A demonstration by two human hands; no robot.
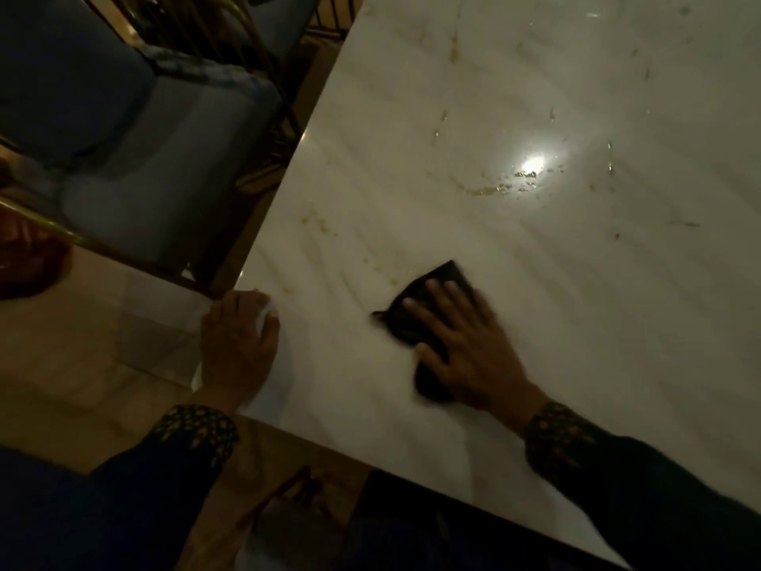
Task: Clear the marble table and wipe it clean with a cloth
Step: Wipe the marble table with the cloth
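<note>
With the right hand (461, 344) pressing flat, fingers spread, on the dark cloth (428, 319) near the corner of the marble table (556, 282), and the left hand (239, 340) resting open on the edge, the wiping should go in overlapping strokes toward the yellowish spills (490, 189) farther in.

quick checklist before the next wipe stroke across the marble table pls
1. Cloth under the right hand, fingers flat on it: ok.
2. Left hand braced on the marble table corner: ok.
3. Path ahead free of dishes: ok.
4. Yellowish smears beyond the cloth removed: not ok.
5. Small spots near the left edge removed: not ok.
6. Cloth clean enough underneath: cannot tell.
</note>
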